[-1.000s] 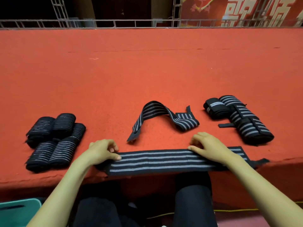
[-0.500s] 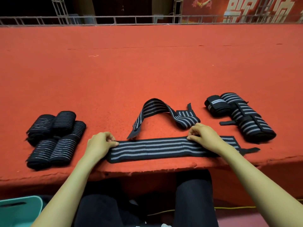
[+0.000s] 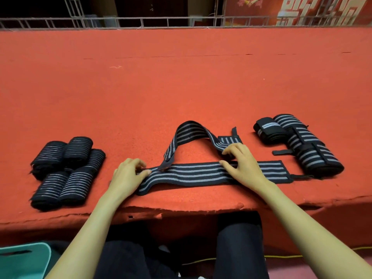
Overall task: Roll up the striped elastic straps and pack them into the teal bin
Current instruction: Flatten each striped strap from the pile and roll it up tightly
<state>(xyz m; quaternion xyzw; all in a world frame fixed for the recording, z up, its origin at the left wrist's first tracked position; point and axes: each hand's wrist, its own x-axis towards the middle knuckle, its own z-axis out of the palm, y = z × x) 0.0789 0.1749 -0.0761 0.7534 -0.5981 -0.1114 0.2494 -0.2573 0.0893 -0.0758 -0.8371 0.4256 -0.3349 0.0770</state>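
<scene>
The striped strap (image 3: 191,174) lies flat along the red table's (image 3: 181,87) near edge. The left hand (image 3: 126,176) pinches its left end with curled fingers. The right hand (image 3: 243,164) rests spread on its middle, thumb at the far edge. A looped strap (image 3: 189,129) lies just behind, and the teal bin (image 3: 24,260) sits below left.

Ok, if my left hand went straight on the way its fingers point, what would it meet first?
The left hand points right along the flat strap, so it would probably first meet the loose strap's end lying on it.
</scene>
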